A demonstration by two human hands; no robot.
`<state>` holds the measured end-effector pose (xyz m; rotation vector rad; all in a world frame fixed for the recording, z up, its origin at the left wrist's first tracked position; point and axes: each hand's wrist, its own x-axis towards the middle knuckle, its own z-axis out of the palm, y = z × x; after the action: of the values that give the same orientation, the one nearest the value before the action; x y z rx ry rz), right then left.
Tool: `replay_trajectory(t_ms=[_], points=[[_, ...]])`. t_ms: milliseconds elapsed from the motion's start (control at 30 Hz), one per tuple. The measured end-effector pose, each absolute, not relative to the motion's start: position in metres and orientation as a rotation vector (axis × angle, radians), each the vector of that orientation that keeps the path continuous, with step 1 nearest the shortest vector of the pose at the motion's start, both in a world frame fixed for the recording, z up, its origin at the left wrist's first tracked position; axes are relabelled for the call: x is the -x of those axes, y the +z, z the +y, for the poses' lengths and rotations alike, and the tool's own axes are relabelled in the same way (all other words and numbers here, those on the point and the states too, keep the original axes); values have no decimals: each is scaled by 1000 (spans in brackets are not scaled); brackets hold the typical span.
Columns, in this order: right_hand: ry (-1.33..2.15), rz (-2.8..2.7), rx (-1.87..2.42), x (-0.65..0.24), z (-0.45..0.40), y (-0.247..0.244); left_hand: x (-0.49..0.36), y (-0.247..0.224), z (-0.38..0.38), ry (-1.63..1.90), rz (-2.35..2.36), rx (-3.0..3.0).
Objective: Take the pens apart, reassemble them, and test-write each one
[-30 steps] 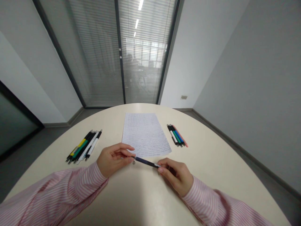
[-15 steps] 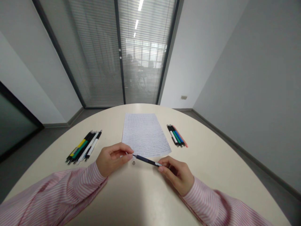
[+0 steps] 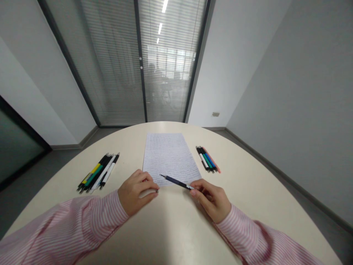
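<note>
Our right hand (image 3: 211, 200) grasps a dark blue pen (image 3: 176, 182) near its pale rear end, pinched between thumb and fingers, a hold that seems to leave the barrel and fine tip free, with the tip reaching left and far over the near part of a handwritten sheet (image 3: 171, 158). Our left hand (image 3: 136, 193) lies curled on a cream oval table (image 3: 165, 232), its fingertips (image 3: 150, 186) at a small metal piece (image 3: 157, 191) just off the sheet's near edge; from this view we cannot tell whether they pinch it or only touch it. A left bundle of pens (image 3: 97, 171) and a right bundle of pens (image 3: 207, 159) lie on either side of the sheet, apparently kept apart so the page sits alone between them, within reach of both hands. Pink-striped sleeves (image 3: 82, 217) enter from the near edge, and a glass partition with blinds (image 3: 140, 66) stands beyond the table's far side.
</note>
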<state>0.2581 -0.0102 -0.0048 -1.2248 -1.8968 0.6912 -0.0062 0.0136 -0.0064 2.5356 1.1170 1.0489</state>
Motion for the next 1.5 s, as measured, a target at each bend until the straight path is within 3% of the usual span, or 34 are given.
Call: replay_trajectory(t_ms=[367,1100,1500], points=[[630,-1967,1191,-264,-8,-8,0,13,10,1214,1148,-1284],[407,-2052,950,-259,-8,-4,7,-1,10,1096,1080,-1840],[479,-2088,1018,-251,-15,-4,6,-1,8,1123,1071,-1934]])
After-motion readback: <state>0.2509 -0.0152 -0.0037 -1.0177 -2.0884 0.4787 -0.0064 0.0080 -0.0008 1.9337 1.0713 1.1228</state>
